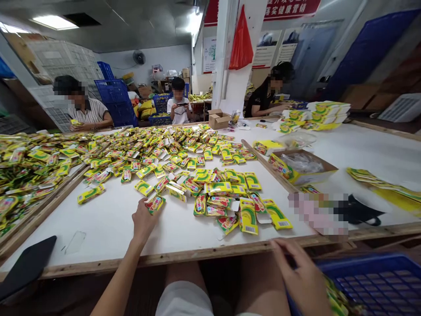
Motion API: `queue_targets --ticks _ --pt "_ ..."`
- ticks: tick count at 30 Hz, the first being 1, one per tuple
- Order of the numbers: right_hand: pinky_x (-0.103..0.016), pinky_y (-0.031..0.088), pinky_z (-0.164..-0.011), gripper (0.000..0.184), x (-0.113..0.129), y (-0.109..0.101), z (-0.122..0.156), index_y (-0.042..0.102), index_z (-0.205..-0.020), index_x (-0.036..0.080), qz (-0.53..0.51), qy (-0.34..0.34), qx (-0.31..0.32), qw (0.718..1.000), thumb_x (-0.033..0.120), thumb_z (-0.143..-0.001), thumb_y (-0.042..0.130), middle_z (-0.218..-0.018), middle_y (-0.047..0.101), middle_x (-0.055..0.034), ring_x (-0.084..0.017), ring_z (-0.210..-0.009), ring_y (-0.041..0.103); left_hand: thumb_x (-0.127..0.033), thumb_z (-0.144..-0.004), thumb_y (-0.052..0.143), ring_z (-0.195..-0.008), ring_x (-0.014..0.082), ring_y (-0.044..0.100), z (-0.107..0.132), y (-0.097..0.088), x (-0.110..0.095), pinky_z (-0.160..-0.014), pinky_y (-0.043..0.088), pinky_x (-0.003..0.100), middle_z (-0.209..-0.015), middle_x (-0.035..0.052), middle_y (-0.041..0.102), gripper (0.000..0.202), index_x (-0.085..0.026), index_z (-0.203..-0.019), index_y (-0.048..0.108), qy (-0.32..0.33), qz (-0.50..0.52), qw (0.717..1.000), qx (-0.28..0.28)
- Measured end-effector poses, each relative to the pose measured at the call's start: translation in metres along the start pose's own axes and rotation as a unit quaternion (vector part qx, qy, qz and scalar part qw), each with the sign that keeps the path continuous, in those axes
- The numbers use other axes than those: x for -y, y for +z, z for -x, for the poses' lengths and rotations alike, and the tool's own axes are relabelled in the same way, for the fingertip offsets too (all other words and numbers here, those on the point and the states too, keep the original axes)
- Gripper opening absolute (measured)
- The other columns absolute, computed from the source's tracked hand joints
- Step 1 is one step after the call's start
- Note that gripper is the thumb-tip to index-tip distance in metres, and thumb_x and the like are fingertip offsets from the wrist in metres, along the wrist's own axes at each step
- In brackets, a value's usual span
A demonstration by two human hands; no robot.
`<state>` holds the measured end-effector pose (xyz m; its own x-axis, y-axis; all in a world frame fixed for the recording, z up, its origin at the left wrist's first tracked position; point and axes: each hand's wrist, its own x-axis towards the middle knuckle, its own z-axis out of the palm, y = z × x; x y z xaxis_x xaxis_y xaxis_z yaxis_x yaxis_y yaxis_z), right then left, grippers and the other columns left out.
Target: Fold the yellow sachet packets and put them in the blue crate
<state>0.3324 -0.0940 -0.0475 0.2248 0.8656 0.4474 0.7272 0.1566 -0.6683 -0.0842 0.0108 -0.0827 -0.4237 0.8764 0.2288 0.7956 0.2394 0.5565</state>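
My left hand [144, 221] is closed on a small yellow, green and red printed box [155, 204], which lies at the near side of a loose pile. My right hand [301, 276] is at the table's front edge, beside a blue plastic basket [378, 281]. Its fingers are partly bent and apart, and nothing shows between them. More boxes of the same print [248, 217] lie between the two hands, some with their white end flaps standing out. Inside the basket, similar boxes [337, 298] are partly hidden by my right hand.
Wooden strips [276, 171] divide the white table [115, 228]. A large heap of small boxes [36, 166] covers the left. On the right are an open carton with clear plastic [301, 166], flat yellow sheets [391, 193] and a black item [358, 210]. Several people sit across the table.
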Motion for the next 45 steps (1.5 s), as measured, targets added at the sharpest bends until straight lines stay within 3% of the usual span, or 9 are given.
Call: queue_targets --ticks 4,9,11,14,17,22,29,36,45 --pt "-0.030 0.050 -0.078 0.019 0.045 0.065 0.007 0.063 -0.086 0.023 -0.131 -0.033 0.082 0.987 0.034 -0.090 0.048 -0.091 0.067 -0.0059 -0.021 -0.088 0.063 -0.034 -0.074 0.063 -0.090 0.0240 0.066 0.025 -0.026 -0.010 -0.079 0.050 0.038 -0.094 0.0036 0.068 0.049 -0.024 -0.116 0.038 0.046 0.170 0.982 0.072" --pt "-0.038 0.044 -0.097 0.020 0.086 0.130 0.003 0.060 -0.102 0.025 -0.236 -0.102 0.180 0.949 0.019 -0.084 0.055 -0.115 0.063 -0.0064 -0.023 -0.111 0.056 -0.025 -0.076 0.063 -0.086 0.0191 0.066 0.058 -0.034 -0.048 -0.078 0.051 0.033 -0.093 0.0021 0.067 0.041 -0.025 -0.113 0.044 0.136 0.304 0.910 0.247" --pt "-0.038 0.046 -0.094 0.028 0.092 0.148 0.001 0.057 -0.107 0.025 -0.272 -0.093 0.220 0.932 0.014 -0.081 0.056 -0.112 0.063 -0.0055 -0.022 -0.108 0.058 -0.022 -0.076 0.064 -0.088 0.0179 0.065 0.065 -0.025 -0.062 -0.080 0.051 0.033 -0.100 0.0033 0.064 0.038 -0.024 -0.110 0.047 0.168 0.327 0.895 0.251" --pt "-0.032 0.052 -0.081 0.022 0.087 0.164 0.002 0.052 -0.101 0.023 -0.329 -0.033 0.212 0.920 0.014 -0.081 0.054 -0.093 0.065 -0.0029 -0.019 -0.089 0.064 -0.023 -0.073 0.069 -0.091 0.0166 0.063 0.070 -0.002 -0.070 -0.084 0.051 0.034 -0.115 0.0053 0.055 0.044 -0.025 -0.110 0.045 0.144 0.394 0.895 0.151" --pt "-0.030 0.053 -0.076 0.015 0.075 0.168 0.006 0.049 -0.097 0.023 -0.375 0.021 0.151 0.914 0.020 -0.083 0.054 -0.087 0.065 -0.0025 -0.017 -0.081 0.065 -0.028 -0.072 0.073 -0.094 0.0171 0.064 0.078 0.023 -0.068 -0.087 0.052 0.036 -0.116 0.0054 0.053 0.050 -0.025 -0.111 0.041 0.078 0.464 0.878 0.092" --pt "-0.029 0.055 -0.077 0.018 0.062 0.163 0.011 0.051 -0.100 0.023 -0.379 0.040 0.140 0.914 0.024 -0.083 0.057 -0.094 0.064 -0.0042 -0.018 -0.086 0.066 -0.032 -0.080 0.065 -0.091 0.0204 0.067 0.097 0.046 -0.068 -0.080 0.054 0.033 -0.100 0.0054 0.065 0.032 -0.021 -0.106 0.050 0.066 0.483 0.847 0.211" --pt "-0.033 0.052 -0.080 0.016 0.057 0.147 -0.017 0.066 -0.094 0.022 -0.297 -0.041 0.219 0.929 0.025 -0.088 0.051 -0.094 0.069 -0.0055 -0.021 -0.089 0.065 -0.032 -0.085 0.060 -0.093 0.0211 0.066 0.094 0.044 -0.069 -0.085 0.052 0.034 -0.097 0.0075 0.069 0.020 -0.018 -0.099 0.060 0.109 0.454 0.849 0.247" --pt "-0.031 0.052 -0.078 0.015 0.061 0.151 -0.024 0.065 -0.097 0.021 -0.321 -0.050 0.153 0.933 0.021 -0.085 0.056 -0.090 0.068 -0.0046 -0.019 -0.085 0.065 -0.029 -0.086 0.057 -0.110 0.0240 0.060 0.093 0.049 -0.076 -0.096 0.048 0.041 -0.112 0.0095 0.065 0.019 -0.020 -0.102 0.062 0.147 0.459 0.863 0.150" --pt "-0.032 0.050 -0.082 0.010 0.069 0.141 -0.016 0.069 -0.090 0.023 -0.310 -0.100 0.167 0.931 0.024 -0.086 0.060 -0.095 0.068 -0.0054 -0.020 -0.093 0.062 -0.029 -0.085 0.058 -0.095 0.0209 0.063 0.099 0.036 -0.084 -0.086 0.050 0.034 -0.097 0.0076 0.068 0.015 -0.018 -0.094 0.064 0.145 0.439 0.874 0.149"
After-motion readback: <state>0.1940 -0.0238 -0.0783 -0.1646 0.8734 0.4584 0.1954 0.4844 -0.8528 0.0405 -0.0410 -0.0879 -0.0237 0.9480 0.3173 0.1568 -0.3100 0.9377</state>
